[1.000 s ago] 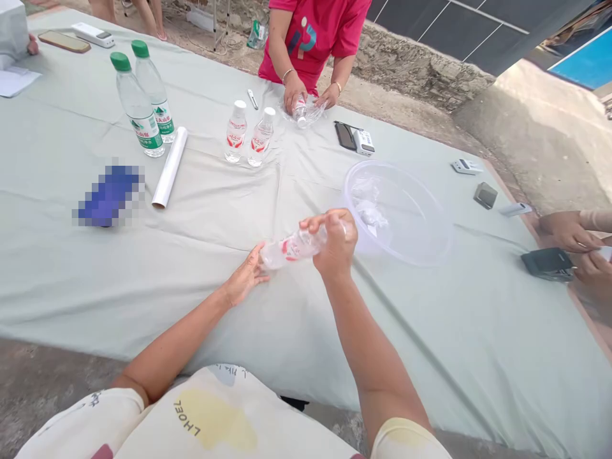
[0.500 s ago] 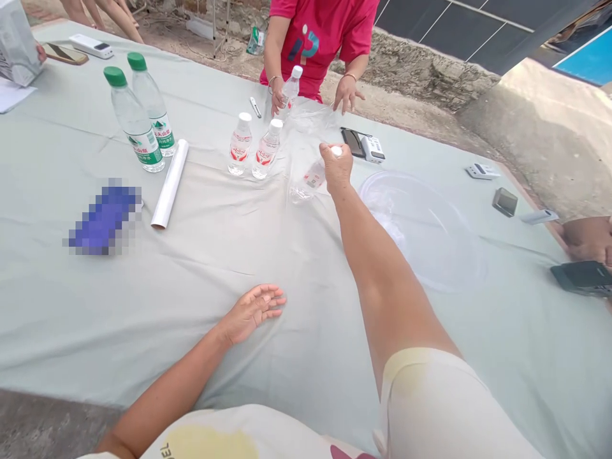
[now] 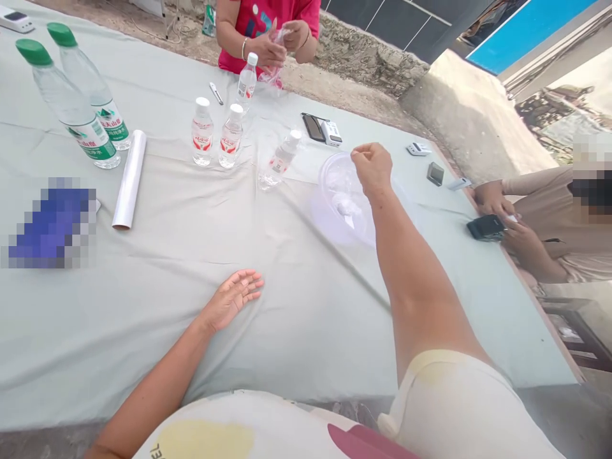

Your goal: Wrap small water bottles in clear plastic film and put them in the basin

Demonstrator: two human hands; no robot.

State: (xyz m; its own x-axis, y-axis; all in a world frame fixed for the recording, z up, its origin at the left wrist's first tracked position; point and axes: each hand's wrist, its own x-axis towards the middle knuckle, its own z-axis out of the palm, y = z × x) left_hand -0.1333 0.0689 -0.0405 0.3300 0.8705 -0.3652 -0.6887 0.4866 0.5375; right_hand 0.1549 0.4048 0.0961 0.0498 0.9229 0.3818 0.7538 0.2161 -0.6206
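My right hand (image 3: pixel 373 171) is closed at the rim of a clear plastic basin (image 3: pixel 319 191), which is blurred and looks tilted. Crumpled clear plastic (image 3: pixel 348 209) lies inside it. My forearm hides the basin's right part. To its left stands a small water bottle (image 3: pixel 280 162) with a white cap, apart from my hand. Two like bottles, one on the left (image 3: pixel 202 134) and one on the right (image 3: pixel 230 139), stand farther left. My left hand (image 3: pixel 234 298) rests on the tablecloth (image 3: pixel 296 306), palm turned up, fingers apart and holding nothing.
Two green-capped bottles (image 3: pixel 95 134), a white roll (image 3: pixel 130 182) and a blurred blue item (image 3: pixel 55 223) are at left. Across the table a person's hands (image 3: pixel 282 46) hold thin plastic behind another bottle (image 3: pixel 247 83). A phone and white device (image 3: pixel 329 132) lie at the back. Another person (image 3: pixel 540 236) sits at right.
My right hand has left the small bottle's cap and moved right to the basin, which now looks tilted. The person opposite has released a bottle and lifted the thin plastic. The view swung right.
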